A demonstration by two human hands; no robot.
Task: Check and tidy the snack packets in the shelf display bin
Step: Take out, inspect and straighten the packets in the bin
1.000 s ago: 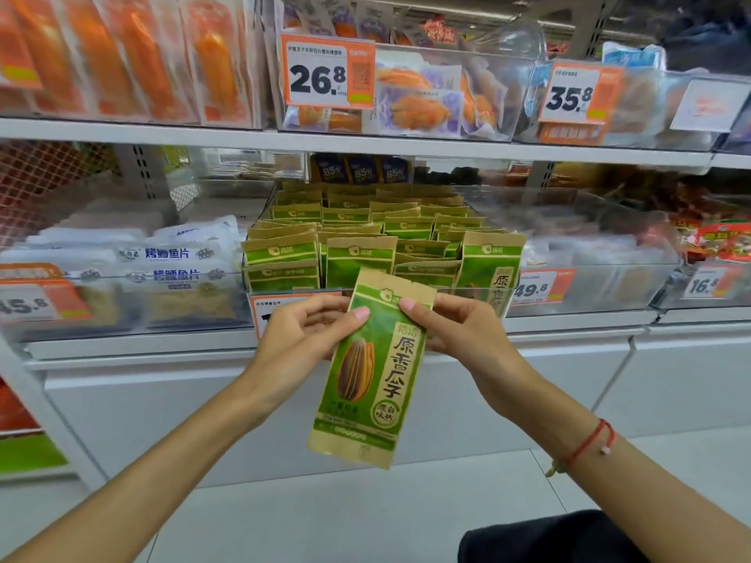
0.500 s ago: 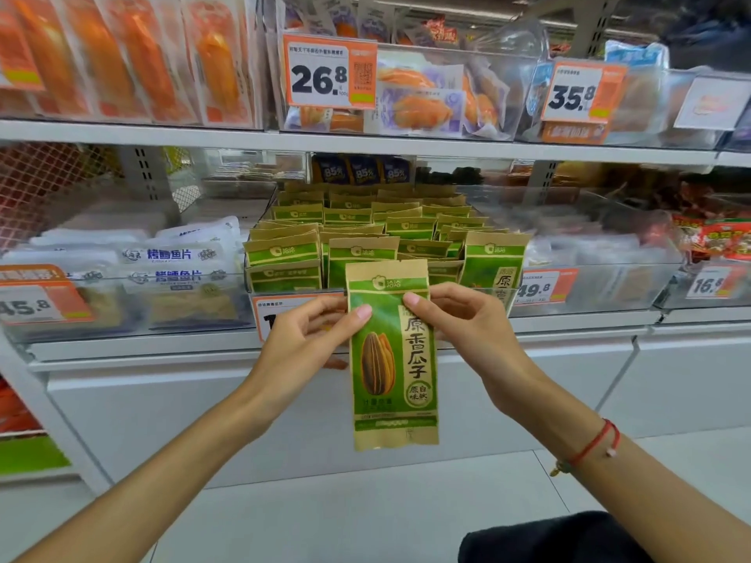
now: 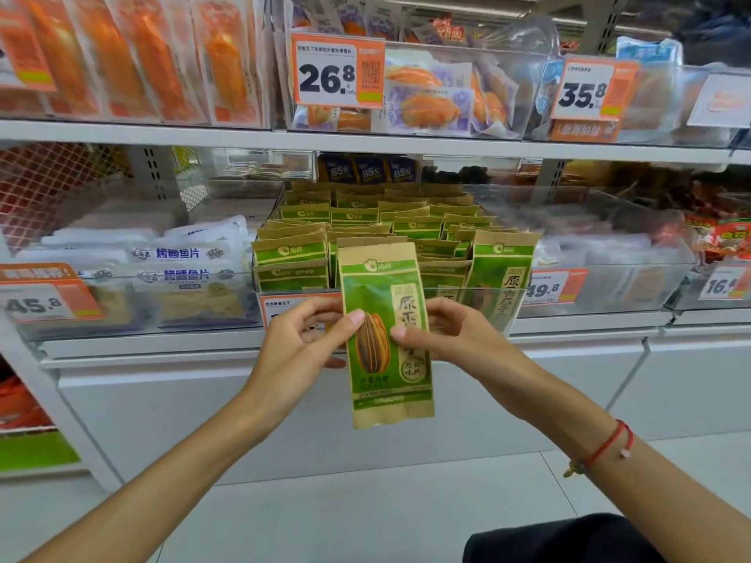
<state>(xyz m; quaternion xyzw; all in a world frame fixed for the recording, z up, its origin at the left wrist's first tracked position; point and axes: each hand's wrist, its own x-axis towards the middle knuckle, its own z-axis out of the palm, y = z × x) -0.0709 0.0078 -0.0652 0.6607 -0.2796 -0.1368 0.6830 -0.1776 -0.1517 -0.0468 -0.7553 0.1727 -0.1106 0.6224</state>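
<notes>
While upright, packet (image 3: 386,331), both hands (image 3: 300,343) pinching

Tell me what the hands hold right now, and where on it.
Both hold one green seed packet at mid-height: left hand pinches its left edge, right hand its right edge.

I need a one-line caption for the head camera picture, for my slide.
Both hands, left and right, hold one green sunflower seed packet upright before the clear bin of matching packets.
</notes>
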